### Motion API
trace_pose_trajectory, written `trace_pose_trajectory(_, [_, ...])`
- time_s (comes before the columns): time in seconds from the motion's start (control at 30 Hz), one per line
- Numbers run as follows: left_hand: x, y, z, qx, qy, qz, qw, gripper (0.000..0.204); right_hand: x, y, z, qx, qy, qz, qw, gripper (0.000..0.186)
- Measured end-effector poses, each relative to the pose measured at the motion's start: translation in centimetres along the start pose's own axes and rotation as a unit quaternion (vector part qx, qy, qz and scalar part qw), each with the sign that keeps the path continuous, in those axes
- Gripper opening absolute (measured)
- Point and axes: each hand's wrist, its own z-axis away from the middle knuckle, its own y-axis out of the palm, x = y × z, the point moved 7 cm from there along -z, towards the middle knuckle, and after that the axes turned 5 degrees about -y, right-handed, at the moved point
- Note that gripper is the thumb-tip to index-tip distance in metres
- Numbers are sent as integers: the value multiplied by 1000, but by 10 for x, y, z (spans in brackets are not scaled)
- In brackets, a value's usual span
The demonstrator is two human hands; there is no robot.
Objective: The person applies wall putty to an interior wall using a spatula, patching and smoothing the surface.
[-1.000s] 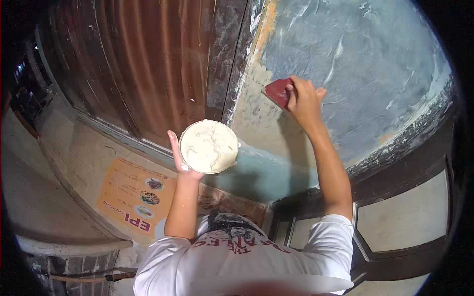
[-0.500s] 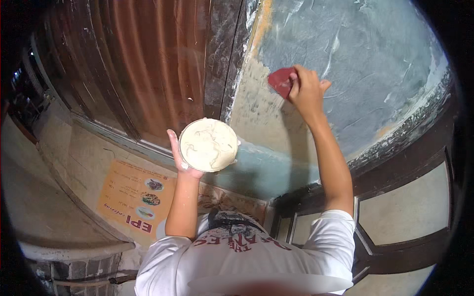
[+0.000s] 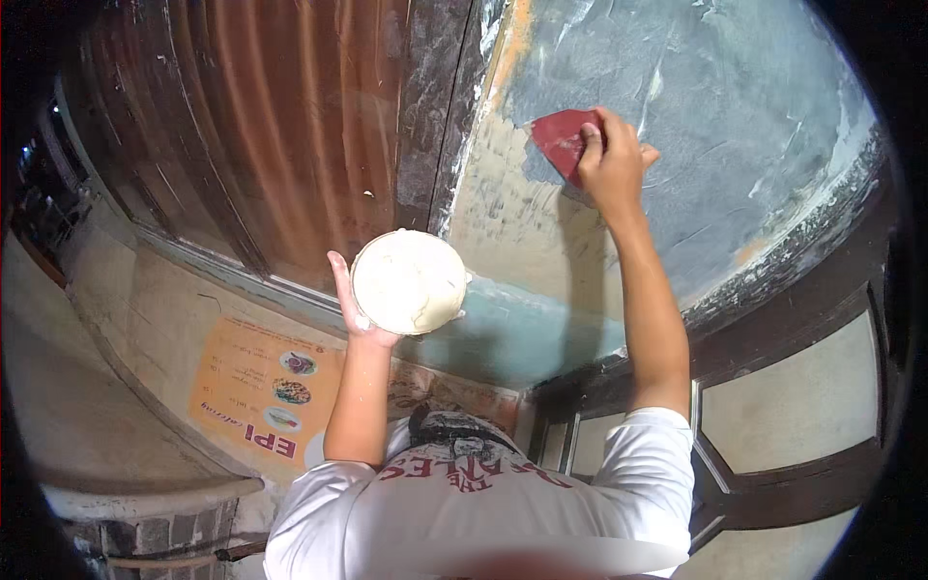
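Note:
My left hand (image 3: 354, 307) supports a round tub of cream-coloured putty (image 3: 410, 282) from underneath, its thumb standing up along the left side. Putty fills the tub to near the rim, and white smears mark the fingers. Up and to the right, my right hand (image 3: 616, 159) grips a red flat scraper (image 3: 564, 140) between thumb and fingers. The scraper lies against the wall (image 3: 677, 184), at the border between the grey-blue coated part and a bare beige patch (image 3: 503, 217). Most fingers of my left hand are hidden under the tub.
A dark wooden frame (image 3: 425, 126) and a brown curtain behind glass (image 3: 290, 126) stand left of the wall. Lower right is a dark panelled door (image 3: 793, 406). An orange poster (image 3: 246, 387) is at lower left, above a curved ledge (image 3: 145, 498).
My right hand has shifted slightly up and to the right with the scraper, and more of the scraper's red face shows. My left hand and the tub stay nearly in place.

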Motion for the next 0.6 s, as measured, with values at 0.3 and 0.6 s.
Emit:
trace_pose_trajectory(0.3, [4,9,1,45,-29,35,998,102,26,23,28,96,-100,1,990,22])
trace_pose_trajectory(0.6, [-1,15,8,89,-31,38,995,101,6,0,25,18,-50,-34,998,18])
